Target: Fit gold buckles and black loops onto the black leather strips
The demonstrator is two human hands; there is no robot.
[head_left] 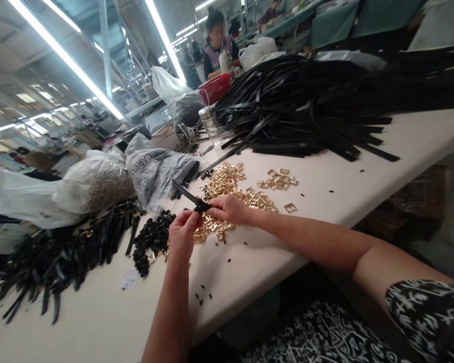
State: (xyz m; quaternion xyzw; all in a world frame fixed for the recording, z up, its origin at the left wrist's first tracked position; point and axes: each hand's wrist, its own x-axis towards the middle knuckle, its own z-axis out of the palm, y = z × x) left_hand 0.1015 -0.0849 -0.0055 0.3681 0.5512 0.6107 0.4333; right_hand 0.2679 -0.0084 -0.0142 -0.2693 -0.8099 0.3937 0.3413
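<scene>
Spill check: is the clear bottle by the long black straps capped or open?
Capped: a silver lid covers the top of the clear bottle, beside the long black straps. Cannot tell if it's screwed tight.

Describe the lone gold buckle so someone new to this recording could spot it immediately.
On the pale table, find the large gold pile beyond the right hand. To its right, the lone buckle lies between a smaller gold cluster and the table's near edge. Unlike its neighbours, it touches no other buckle.

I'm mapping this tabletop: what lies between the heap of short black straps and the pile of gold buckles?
A heap of small black pieces, with the left hand near its edge; the head view shows this.
</scene>
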